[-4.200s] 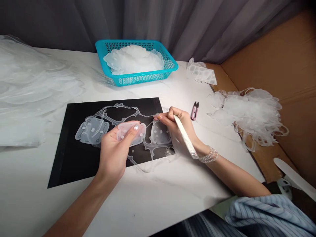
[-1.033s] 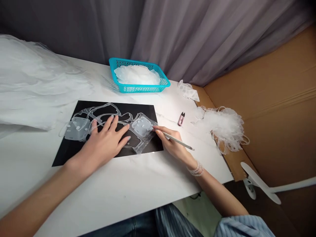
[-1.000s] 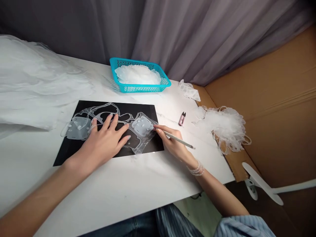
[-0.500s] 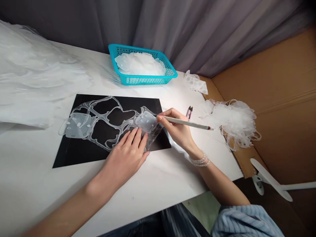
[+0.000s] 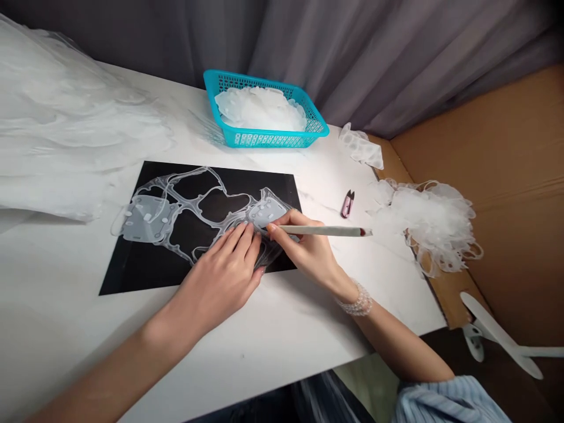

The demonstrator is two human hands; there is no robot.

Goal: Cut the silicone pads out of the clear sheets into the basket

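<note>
My left hand (image 5: 224,264) lies flat, fingers stretched out, on a sheer, translucent sheet with large cut-out openings (image 5: 189,204). The sheet is spread over a black mat (image 5: 127,273). My right hand (image 5: 311,252) pinches a slim white pencil-like stick (image 5: 328,231) with a dark red end pointing right. Its working tip is at the sheet just beside my left fingertips and is hard to make out. Near it is a pale grey patch with small white spots (image 5: 267,210); a similar grey patch (image 5: 147,220) sits at the sheet's left.
A turquoise basket (image 5: 273,138) at the back holds white sheer pieces. Small thread snips (image 5: 348,204) lie right of the mat. White scraps (image 5: 432,217) pile at the cardboard edge. Layered white sheets (image 5: 53,129) cover the left side.
My right hand has moved the stick's tip down and left, closer to my left fingertips. My left hand stays in place on the sheet. The view has shifted slightly.
</note>
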